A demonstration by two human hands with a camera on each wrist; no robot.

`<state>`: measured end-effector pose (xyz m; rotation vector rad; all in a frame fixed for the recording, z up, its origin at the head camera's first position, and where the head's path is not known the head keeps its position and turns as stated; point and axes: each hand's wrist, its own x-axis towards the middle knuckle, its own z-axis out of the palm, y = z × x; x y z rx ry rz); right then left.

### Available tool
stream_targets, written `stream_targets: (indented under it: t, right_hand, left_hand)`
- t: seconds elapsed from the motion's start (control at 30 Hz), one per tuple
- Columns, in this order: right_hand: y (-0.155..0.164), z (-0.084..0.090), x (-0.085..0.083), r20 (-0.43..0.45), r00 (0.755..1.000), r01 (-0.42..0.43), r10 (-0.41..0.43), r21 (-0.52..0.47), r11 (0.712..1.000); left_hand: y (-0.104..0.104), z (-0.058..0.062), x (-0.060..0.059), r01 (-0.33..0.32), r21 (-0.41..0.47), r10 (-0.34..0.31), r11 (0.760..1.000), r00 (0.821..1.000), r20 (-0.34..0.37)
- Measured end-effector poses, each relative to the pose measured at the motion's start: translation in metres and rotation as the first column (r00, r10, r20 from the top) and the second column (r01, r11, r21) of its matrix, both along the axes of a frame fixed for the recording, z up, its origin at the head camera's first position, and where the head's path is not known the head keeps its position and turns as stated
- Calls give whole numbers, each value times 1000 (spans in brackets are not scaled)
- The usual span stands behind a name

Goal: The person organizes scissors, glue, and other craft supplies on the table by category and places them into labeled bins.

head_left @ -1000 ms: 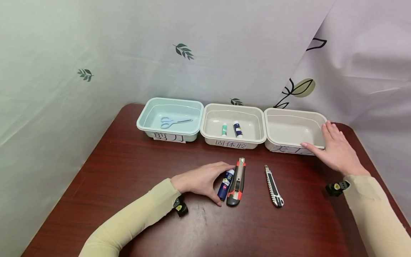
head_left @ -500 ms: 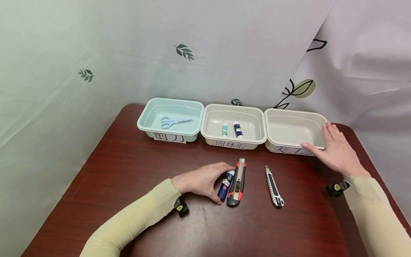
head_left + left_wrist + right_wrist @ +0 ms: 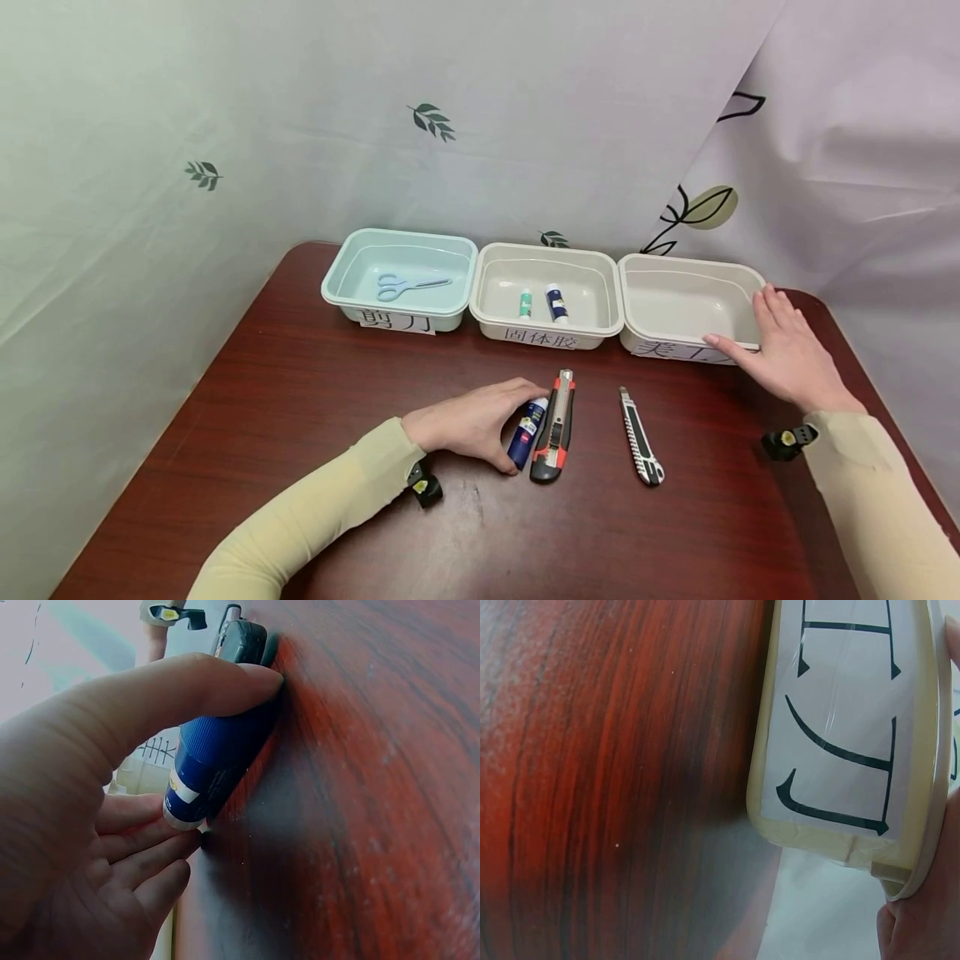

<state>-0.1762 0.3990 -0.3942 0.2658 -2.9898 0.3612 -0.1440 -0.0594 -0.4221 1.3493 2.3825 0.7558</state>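
Note:
My left hand (image 3: 468, 421) pinches a blue glue stick (image 3: 527, 432) that lies on the dark red table (image 3: 300, 400). In the left wrist view the thumb and fingers close round the blue glue stick (image 3: 217, 761). A red and black utility knife (image 3: 553, 425) lies right beside it. A grey utility knife (image 3: 639, 433) lies further right. My right hand (image 3: 783, 350) rests with straight fingers on the corner of the right-hand beige bin (image 3: 686, 279); the right wrist view shows that bin's paper label (image 3: 847, 712).
Three labelled bins stand along the table's far edge: a pale blue bin (image 3: 352, 283) with scissors (image 3: 408, 286), a middle beige bin (image 3: 495, 292) with two glue sticks (image 3: 555, 302), and the right one. Leaf-print curtains hang behind and on both sides.

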Motion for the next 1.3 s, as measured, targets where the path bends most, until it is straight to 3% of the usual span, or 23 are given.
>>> stream_targets:
  t: [0.9,1.3]
  right_hand:
    - [0,0,0,7,1000,-4,4,5,1000]
    - [-1,1,0,10,1000,3,-3,5,1000]
  left_hand:
    - [0,1,2,-27,54,27,998,1000,-3]
    - [-4,20,-4,-93,86,95,992,995,-15]
